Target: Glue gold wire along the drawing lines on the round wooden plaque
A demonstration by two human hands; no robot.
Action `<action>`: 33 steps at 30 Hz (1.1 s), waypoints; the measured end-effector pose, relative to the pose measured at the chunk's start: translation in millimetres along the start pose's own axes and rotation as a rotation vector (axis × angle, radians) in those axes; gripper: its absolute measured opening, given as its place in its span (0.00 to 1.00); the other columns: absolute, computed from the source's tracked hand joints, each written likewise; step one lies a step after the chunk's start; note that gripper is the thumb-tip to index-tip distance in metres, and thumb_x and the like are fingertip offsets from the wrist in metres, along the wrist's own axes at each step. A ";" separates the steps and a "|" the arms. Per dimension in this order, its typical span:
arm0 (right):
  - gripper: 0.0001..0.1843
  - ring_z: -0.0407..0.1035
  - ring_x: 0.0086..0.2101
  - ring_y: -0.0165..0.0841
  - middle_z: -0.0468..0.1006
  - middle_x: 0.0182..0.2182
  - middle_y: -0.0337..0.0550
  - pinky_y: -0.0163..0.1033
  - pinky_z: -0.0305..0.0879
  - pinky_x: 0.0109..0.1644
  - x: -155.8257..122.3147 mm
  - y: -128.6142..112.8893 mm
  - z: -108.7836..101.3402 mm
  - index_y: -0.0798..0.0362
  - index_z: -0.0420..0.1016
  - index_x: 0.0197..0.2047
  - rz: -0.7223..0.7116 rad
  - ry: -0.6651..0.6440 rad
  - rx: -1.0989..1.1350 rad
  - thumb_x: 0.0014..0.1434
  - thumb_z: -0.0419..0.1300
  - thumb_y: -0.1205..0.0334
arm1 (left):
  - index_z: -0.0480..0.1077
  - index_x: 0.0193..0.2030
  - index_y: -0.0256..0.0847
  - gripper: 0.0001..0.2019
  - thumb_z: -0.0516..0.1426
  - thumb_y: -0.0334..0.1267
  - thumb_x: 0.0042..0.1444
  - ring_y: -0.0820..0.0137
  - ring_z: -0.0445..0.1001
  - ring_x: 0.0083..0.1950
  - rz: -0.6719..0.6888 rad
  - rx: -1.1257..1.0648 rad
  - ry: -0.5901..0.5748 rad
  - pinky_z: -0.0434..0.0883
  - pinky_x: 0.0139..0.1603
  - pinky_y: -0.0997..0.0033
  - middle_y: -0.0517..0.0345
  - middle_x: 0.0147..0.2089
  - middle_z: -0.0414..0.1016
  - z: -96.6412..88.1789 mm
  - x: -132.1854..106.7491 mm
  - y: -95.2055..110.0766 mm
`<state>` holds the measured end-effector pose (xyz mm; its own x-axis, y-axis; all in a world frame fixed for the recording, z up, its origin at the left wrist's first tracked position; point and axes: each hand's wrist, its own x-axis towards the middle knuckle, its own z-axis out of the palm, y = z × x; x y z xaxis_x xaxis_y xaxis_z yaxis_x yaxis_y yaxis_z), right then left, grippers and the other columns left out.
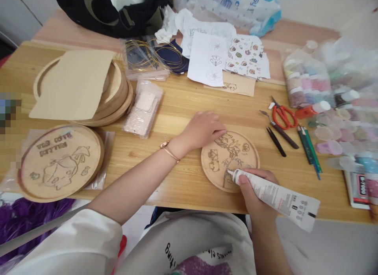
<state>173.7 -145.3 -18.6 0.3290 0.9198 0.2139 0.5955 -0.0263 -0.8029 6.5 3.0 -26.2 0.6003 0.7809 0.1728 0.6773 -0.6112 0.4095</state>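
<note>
A small round wooden disc (236, 149) with a line drawing of flowers lies near the table's front edge. My left hand (202, 129) rests on its upper left rim with curled fingers, holding it still. My right hand (255, 188) grips a white glue tube (277, 198), and the tube's nozzle touches the disc's lower part by the drawn stem.
A larger engraved disc (59, 160) lies at the left, with stacked wooden trays (118, 93) under a card behind it. Red scissors (283, 115), tweezers and pens lie to the right beside bagged bead jars (307, 84). Paper sheets (209, 58) and gold wire hoops lie behind.
</note>
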 end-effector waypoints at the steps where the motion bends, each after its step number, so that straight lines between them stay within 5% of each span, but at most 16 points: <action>1: 0.10 0.73 0.31 0.37 0.78 0.31 0.40 0.46 0.71 0.38 0.0 0.2 -0.2 0.48 0.74 0.34 -0.003 -0.003 0.001 0.54 0.63 0.52 | 0.78 0.39 0.44 0.12 0.53 0.42 0.65 0.63 0.69 0.42 -0.002 -0.002 -0.003 0.60 0.39 0.65 0.55 0.33 0.72 -0.1 0.1 0.1; 12: 0.10 0.73 0.29 0.35 0.78 0.29 0.39 0.44 0.71 0.35 0.7 5.0 -1.7 0.49 0.74 0.34 -0.073 -0.022 0.020 0.54 0.64 0.53 | 0.79 0.38 0.44 0.12 0.54 0.41 0.65 0.62 0.69 0.41 -0.014 0.005 -0.022 0.58 0.38 0.65 0.55 0.33 0.72 -1.1 0.6 1.5; 33: 0.10 0.72 0.29 0.35 0.77 0.29 0.39 0.45 0.71 0.34 -3.0 1.7 -2.8 0.48 0.74 0.32 0.020 -0.035 0.021 0.53 0.63 0.51 | 0.78 0.40 0.44 0.12 0.53 0.41 0.65 0.62 0.68 0.42 -0.022 -0.010 -0.037 0.59 0.40 0.64 0.54 0.35 0.72 -2.8 0.2 1.9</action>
<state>175.8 -149.2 -19.0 0.3150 0.9322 0.1781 0.5734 -0.0374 -0.8184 6.7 2.4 -22.9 0.6011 0.7884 0.1303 0.6861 -0.5928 0.4217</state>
